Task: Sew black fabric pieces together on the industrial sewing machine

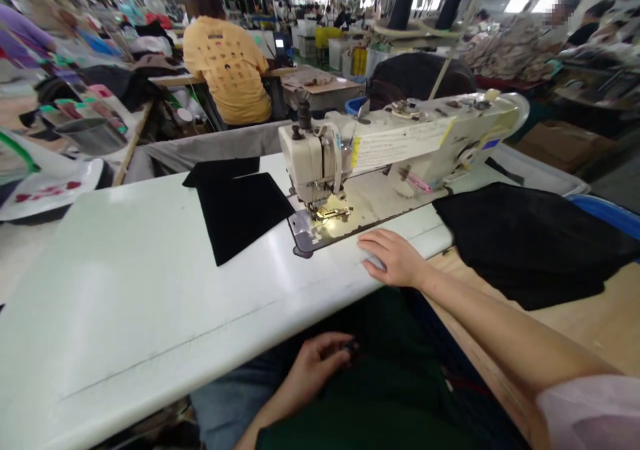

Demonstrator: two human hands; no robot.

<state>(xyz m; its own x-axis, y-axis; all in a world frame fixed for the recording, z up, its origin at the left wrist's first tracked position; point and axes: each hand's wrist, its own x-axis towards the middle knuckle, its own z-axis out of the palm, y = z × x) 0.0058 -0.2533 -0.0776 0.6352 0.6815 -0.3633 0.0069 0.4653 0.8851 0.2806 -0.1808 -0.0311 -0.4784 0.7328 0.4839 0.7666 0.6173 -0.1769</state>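
Note:
My right hand (394, 258) rests on the pale tabletop (150, 303) near its front edge, with fingers stretched out and holding nothing. Just beyond it stands a sewing machine (313, 160), its needle area lit. Over my lap, below the table edge, my left hand (320, 363) is closed around a small dark object (353, 347), whose kind I cannot make out. Black fabric pieces (240, 210) lie flat to the left of the machine, one corner reaching its base plate. No hand touches them.
A stack of black fabric (530, 237) covers part of the wooden board at right, beside a blue tub rim (610, 213). A pink-handled tool (417, 182) lies on the machine bed. Ahead, a person in a yellow shirt (225, 63) sits with their back to me.

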